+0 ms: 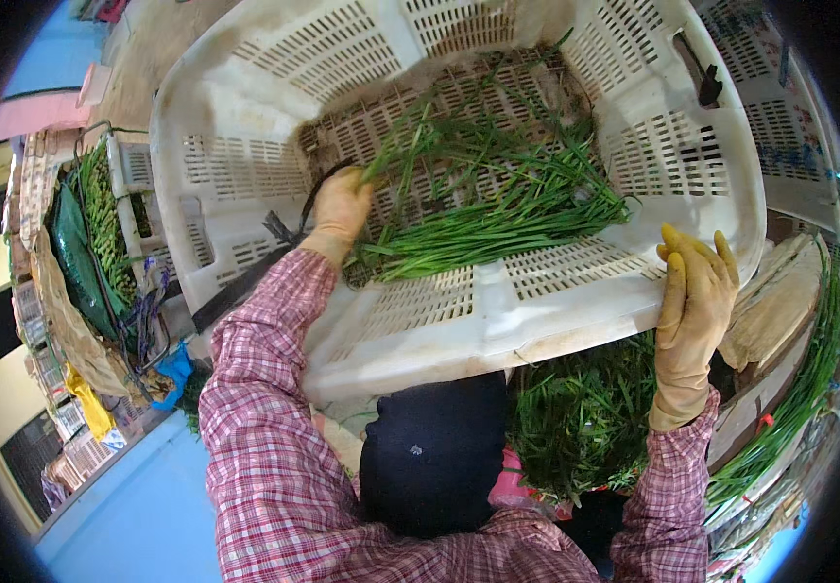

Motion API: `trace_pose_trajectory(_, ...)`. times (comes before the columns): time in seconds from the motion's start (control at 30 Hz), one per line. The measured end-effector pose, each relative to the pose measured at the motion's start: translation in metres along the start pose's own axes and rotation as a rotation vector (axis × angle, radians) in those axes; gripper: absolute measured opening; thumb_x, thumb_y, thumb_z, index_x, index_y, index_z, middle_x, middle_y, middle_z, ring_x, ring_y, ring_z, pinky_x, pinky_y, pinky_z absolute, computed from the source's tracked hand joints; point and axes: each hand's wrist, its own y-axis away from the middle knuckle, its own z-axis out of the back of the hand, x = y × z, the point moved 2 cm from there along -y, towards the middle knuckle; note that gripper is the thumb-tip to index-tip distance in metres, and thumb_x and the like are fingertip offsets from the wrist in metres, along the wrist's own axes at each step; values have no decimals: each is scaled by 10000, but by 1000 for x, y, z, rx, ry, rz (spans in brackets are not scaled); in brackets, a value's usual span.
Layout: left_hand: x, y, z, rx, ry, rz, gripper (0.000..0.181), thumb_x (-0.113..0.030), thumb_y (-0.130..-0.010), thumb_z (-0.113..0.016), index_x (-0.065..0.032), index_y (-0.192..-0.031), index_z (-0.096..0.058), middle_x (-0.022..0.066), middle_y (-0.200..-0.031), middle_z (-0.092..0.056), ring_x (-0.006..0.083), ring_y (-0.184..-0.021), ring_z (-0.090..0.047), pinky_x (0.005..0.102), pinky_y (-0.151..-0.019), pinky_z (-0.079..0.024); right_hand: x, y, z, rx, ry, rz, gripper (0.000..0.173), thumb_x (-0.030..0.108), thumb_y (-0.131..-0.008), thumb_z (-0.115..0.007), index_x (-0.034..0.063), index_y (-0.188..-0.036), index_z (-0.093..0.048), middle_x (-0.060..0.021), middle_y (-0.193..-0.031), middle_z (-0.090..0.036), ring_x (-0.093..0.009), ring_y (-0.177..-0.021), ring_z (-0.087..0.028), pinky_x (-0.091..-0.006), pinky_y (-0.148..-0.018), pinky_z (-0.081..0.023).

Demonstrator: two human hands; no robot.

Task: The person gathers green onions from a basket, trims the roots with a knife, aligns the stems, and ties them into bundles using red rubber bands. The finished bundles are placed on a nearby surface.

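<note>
A large white slatted plastic crate (565, 321) is tilted in front of me, its near rim toward my body. Inside, a loose layer of long green leafy stalks (492, 226) lies along the near wall, with scattered blades on the dirt-stained base. My gloved left hand (339, 208) reaches into the crate at the left, its fingers closed around the ends of some green blades (394, 149). At the near right corner, my gloved right hand (697, 288) overlaps the rim with fingers apart and slightly bent. Nothing shows in it; how firmly it touches the rim is unclear.
A heap of green leaves (580, 423) lies below the near rim. To the right, long green stalks (784, 430) lie beside brown cardboard (777, 306). Leftward stands another crate of green vegetables (103, 218), near a blue surface (135, 503). A black strap (241, 288) crosses the crate's left side.
</note>
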Motion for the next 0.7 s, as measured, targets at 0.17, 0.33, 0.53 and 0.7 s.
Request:
trace_pose_trajectory(0.17, -8, -8, -73, 352, -119, 267, 444, -383, -949, -610, -24, -1196, -691, 271, -1070, -690, 447, -1035, -629, 463, -936, -490, 4, -6, 0, -25, 10, 39, 248, 138, -967, -561, 44, -1149, -701, -99, -1006, -715, -273, -1018, -646, -482, -1086, -397)
trace_pose_trajectory(0.33, -117, 12, 30, 388, 633, 215, 354, -297, -1026, -526, -28, -1147, -723, -5, -904, -641, 90, -829, -529, 263, -787, -422, -1, -8, 8, -11, -48, 29, 228, 108, -902, -637, 46, -1112, -701, -100, -962, -718, -279, -936, -655, -457, -962, -456)
trace_pose_trajectory(0.53, -201, 64, 112, 446, 682, -131, 315, -243, -1034, -519, -25, -1151, -714, -19, -922, -630, 104, -858, -515, 264, -815, -413, 13, -48, -1, 154, -767, -505, 353, 191, -957, -651, -53, -1211, -630, -202, -1124, -715, -328, -1142, -646, -412, -956, -499)
trace_pose_trajectory(0.7, -223, 81, 112, 564, 791, -289, 300, -253, -1044, -538, -40, -1171, -707, 58, -1214, -690, 154, -1159, -576, 332, -992, -447, 50, -82, -34, 265, -1372, -576, 276, 139, -952, -630, -35, -1165, -663, -136, -1119, -721, -240, -1031, -657, -355, -878, -516)
